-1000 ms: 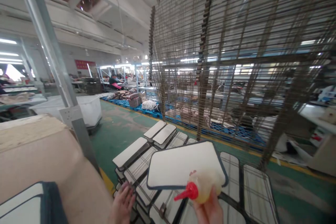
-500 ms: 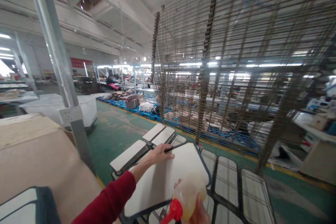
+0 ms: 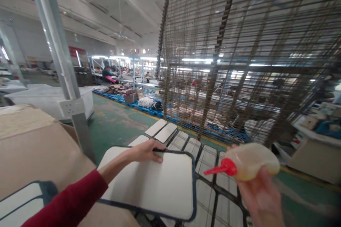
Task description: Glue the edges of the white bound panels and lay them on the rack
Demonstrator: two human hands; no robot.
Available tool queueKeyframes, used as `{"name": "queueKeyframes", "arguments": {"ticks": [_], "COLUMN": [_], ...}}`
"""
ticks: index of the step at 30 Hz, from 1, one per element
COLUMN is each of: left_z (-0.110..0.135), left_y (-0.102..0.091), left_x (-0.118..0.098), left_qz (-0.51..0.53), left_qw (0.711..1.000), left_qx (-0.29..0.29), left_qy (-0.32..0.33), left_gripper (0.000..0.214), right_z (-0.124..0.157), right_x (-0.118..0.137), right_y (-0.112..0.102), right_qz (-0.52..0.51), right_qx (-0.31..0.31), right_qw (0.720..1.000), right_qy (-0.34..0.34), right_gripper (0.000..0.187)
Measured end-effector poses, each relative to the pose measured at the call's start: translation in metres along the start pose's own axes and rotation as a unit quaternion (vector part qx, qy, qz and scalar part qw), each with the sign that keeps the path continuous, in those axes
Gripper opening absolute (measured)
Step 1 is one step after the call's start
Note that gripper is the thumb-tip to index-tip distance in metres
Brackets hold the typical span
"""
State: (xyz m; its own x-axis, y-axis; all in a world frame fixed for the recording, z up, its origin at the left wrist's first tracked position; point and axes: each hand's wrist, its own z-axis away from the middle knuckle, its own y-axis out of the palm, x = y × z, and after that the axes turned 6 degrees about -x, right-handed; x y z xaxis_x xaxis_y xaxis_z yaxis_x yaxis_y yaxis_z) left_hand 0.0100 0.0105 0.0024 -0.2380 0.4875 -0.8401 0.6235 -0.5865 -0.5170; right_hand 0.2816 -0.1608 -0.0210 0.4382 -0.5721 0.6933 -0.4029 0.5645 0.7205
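My left hand [image 3: 145, 150], in a red sleeve, grips the far edge of a white panel with a dark blue border [image 3: 157, 184] and holds it over the corner of the brown table [image 3: 39, 149]. My right hand [image 3: 259, 195] is wrapped round a yellowish squeeze bottle with a red nozzle [image 3: 246, 165], lifted at the right, its nozzle pointing left. Below both hands lies a wire rack shelf [image 3: 221, 191] with several more white panels [image 3: 165, 131] laid flat on it.
A tall wire drying rack [image 3: 239, 60] rises behind the shelf. A metal post [image 3: 61, 64] stands at the table's far side. Another bordered panel [image 3: 21, 202] lies at the lower left. A white bin [image 3: 50, 97], blue pallets with goods [image 3: 138, 104] and a seated person [image 3: 108, 74] are farther off.
My left hand took the bordered panel by its far edge and drew it left toward the table. My right hand swung the bottle up and to the right, off the panel.
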Motion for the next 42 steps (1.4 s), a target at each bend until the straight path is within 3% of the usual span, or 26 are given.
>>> {"name": "queueKeyframes", "arguments": {"ticks": [3, 7, 12, 16, 26, 33, 42], "left_z": [0.015, 0.03, 0.038, 0.041, 0.043, 0.043, 0.038], "left_y": [-0.008, -0.015, -0.019, -0.02, -0.024, -0.021, -0.021], "left_x": [-0.018, -0.032, -0.037, -0.04, -0.035, -0.029, -0.024], "left_qz": [-0.029, -0.027, -0.063, -0.06, -0.058, 0.045, 0.1], "left_qw": [0.996, 0.994, 0.982, 0.98, 0.98, 0.983, 0.976], "left_qx": [0.082, 0.103, 0.168, 0.178, 0.179, 0.18, 0.189], "left_qy": [0.005, -0.017, 0.05, 0.065, 0.058, 0.009, -0.041], "left_gripper": [0.02, 0.026, 0.036, 0.043, 0.043, 0.039, 0.04], "right_z": [-0.003, 0.003, 0.011, 0.016, 0.022, 0.026, 0.029], "right_x": [0.013, 0.019, 0.021, 0.022, 0.024, 0.021, 0.018], "right_y": [0.016, 0.014, 0.01, 0.011, 0.006, 0.007, 0.007], "right_qz": [0.03, 0.071, 0.081, 0.082, 0.085, 0.089, 0.097], "right_qx": [0.045, 0.11, 0.189, 0.232, 0.228, 0.228, 0.222], "right_qw": [0.998, 0.989, 0.976, 0.966, 0.966, 0.964, 0.964], "right_qy": [-0.045, -0.066, -0.069, -0.078, -0.089, -0.1, -0.108], "right_gripper": [0.084, 0.076, 0.069, 0.071, 0.069, 0.069, 0.071]}}
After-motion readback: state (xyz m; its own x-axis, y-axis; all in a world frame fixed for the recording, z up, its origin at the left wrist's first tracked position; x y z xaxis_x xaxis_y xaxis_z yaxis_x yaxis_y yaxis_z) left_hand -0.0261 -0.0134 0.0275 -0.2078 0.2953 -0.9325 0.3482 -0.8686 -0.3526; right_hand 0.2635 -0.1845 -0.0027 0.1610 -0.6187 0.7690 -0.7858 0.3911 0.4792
